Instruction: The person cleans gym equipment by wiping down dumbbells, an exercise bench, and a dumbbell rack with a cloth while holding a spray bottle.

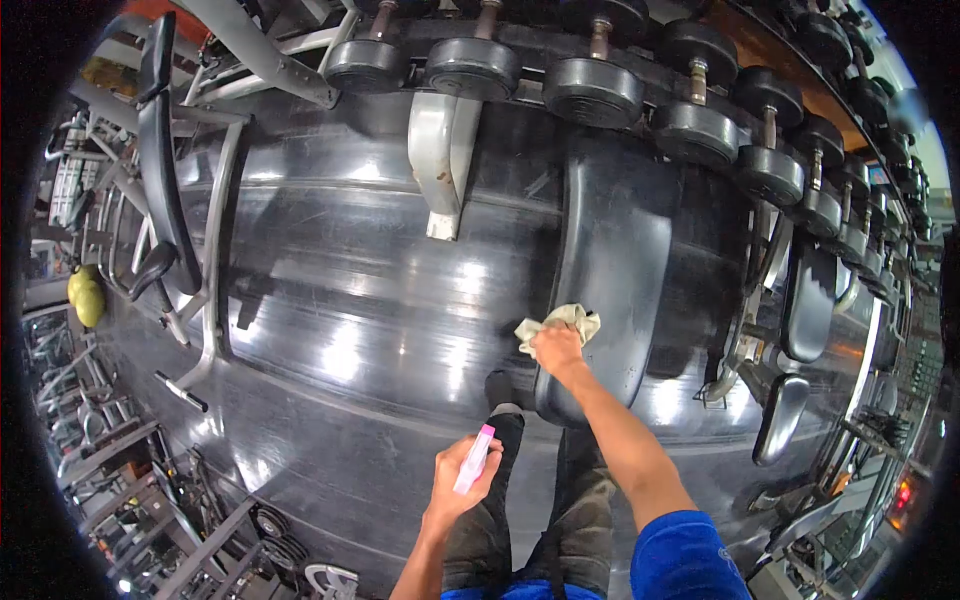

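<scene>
My right hand (558,347) is closed on a crumpled cream cloth (582,320), pressed against the left edge of a black padded bench (622,250). The bench pad runs away from me, with light glinting off its surface. Lower down, in front of my legs, my left hand (462,478) is wrapped round a small pale bottle (474,462) with a pink top. The bottle is tilted and held apart from the bench. Part of it is hidden by my fingers.
Heavy black dumbbells (594,92) line a rack beyond the bench. A grey metal support foot (442,170) stands on the dark shiny floor (340,300). Another padded bench (812,300) is at the right. Exercise machines with a black backrest (165,170) stand at the left.
</scene>
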`<state>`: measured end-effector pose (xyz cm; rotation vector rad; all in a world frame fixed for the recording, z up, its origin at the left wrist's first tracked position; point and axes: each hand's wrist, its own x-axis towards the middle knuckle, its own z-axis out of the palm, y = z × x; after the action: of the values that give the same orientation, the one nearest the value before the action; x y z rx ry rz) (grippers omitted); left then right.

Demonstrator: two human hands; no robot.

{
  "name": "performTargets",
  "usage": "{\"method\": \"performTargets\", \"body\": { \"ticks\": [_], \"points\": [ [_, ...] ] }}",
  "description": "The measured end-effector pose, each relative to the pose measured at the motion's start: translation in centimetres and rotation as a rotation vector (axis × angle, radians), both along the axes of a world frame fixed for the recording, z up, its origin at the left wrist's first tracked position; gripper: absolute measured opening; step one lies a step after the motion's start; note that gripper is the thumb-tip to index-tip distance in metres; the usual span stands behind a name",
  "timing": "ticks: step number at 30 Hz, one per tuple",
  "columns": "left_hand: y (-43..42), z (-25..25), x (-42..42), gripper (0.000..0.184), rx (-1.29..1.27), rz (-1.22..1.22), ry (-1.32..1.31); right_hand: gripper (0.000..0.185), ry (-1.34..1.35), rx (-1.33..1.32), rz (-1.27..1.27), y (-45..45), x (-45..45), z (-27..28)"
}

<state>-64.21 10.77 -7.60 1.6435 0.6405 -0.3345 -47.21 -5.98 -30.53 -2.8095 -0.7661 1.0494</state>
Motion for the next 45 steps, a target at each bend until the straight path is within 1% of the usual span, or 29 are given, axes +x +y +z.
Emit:
{"method": "performTargets", "body": {
  "ticks": [2, 3, 4, 5, 6, 8, 9, 11, 13, 14, 17, 20, 23, 26, 28, 29, 32, 33, 36, 39, 42, 44, 45],
  "points": [
    [-0.2, -0.4, -0.3, 0.013, -0.029, 0.031, -0.018, 0.020, 0.391, -0.048, -0.180, -0.1, 3.1, 1.0],
    [-0.3, -0.5, -0.5, 0.013, -0.041, 0.045, -0.022, 0.024, 0.363, 0.094, -0.197, -0.7, 4.3, -0.3],
    [-0.4, -0.6, -0.5, 0.013, -0.034, 0.034, -0.027, 0.024, 0.221, 0.085, -0.205, 0.3, 6.5, 4.2],
    [-0.5, -0.6, -0.5, 0.013, -0.025, 0.024, -0.030, 0.027, 0.031, 0.085, -0.325, 0.6, 7.2, 2.3],
    [-0.7, -0.7, -0.7, 0.013, -0.016, 0.017, -0.027, 0.028, -0.176, 0.200, -0.275, 1.1, 8.1, 2.2],
    [-1.5, -1.3, -1.0, 0.009, 0.018, 0.031, -0.119, 0.024, -0.434, 0.319, -0.105, 2.1, 9.5, 2.9],
    [-1.8, -1.6, -1.1, 0.007, 0.039, 0.035, -0.167, 0.023, -0.444, 0.227, -0.046, 2.4, 8.9, 1.8],
    [-2.1, -1.2, -1.4, 0.011, 0.021, 0.047, -0.073, 0.022, -0.469, 0.042, 0.068, 2.5, 7.2, -2.0],
    [-2.5, -1.1, -1.5, 0.014, 0.019, 0.051, -0.011, 0.021, -0.440, -0.049, 0.138, 3.0, 5.4, -3.4],
    [-2.8, -1.1, -1.6, 0.014, 0.029, 0.056, 0.009, 0.020, -0.422, -0.092, 0.176, 3.2, 4.2, -3.9],
    [-3.6, -0.3, -1.5, 0.014, 0.040, 0.061, 0.031, 0.021, -0.281, -0.076, 0.314, 2.7, -0.1, -4.0],
    [-4.7, 0.2, -1.2, 0.014, 0.039, 0.073, 0.029, 0.020, -0.027, -0.001, 0.369, 1.3, -3.0, -1.8],
    [-6.1, 0.5, -1.0, 0.013, 0.044, 0.040, -0.004, 0.020, 0.380, 0.098, 0.142, 0.0, -1.3, 3.0],
    [-7.6, 0.5, -0.9, 0.012, 0.022, 0.022, -0.022, 0.017, 0.137, 0.480, 0.012, -3.6, 1.8, 4.5],
    [-9.0, 0.2, -1.1, 0.011, 0.005, 0.016, -0.029, 0.015, -0.276, 0.529, 0.052, -5.6, 3.7, 6.0],
    [-9.5, 0.1, -1.2, 0.011, 0.004, 0.004, -0.039, 0.019, -0.380, 0.534, 0.057, -6.6, 3.9, 6.3],
    [-10.9, 0.3, -1.0, 0.011, 0.023, -0.044, -0.072, 0.017, -0.344, 0.471, 0.023, -9.7, 1.2, 2.3],
    [-11.3, 0.4, -0.9, 0.011, 0.033, -0.061, -0.084, 0.015, -0.236, 0.314, 0.138, -10.1, 0.3, 2.4],
    [-12.1, 0.6, -0.3, 0.010, 0.131, -0.132, -0.191, 0.015, -0.218, 0.281, 0.489, -13.6, -1.9, 2.5],
    [-12.8, 0.8, 0.4, 0.010, 0.157, -0.120, -0.215, 0.016, -0.295, 0.282, 0.489, -19.3, -2.8, 0.7],
    [-13.1, 1.0, 0.6, 0.010, 0.141, -0.129, -0.199, 0.017, -0.293, 0.100, 0.416, -23.2, -2.0, 1.7],
    [-13.5, 0.9, 0.4, 0.009, 0.148, -0.149, -0.138, 0.018, -0.358, -0.067, 0.417, -26.8, -1.3, 0.5],
    [-14.1, 0.8, 0.4, 0.009, 0.151, -0.159, -0.112, 0.017, -0.207, -0.102, 0.221, -29.7, -0.7, 1.9]
  ]
}}
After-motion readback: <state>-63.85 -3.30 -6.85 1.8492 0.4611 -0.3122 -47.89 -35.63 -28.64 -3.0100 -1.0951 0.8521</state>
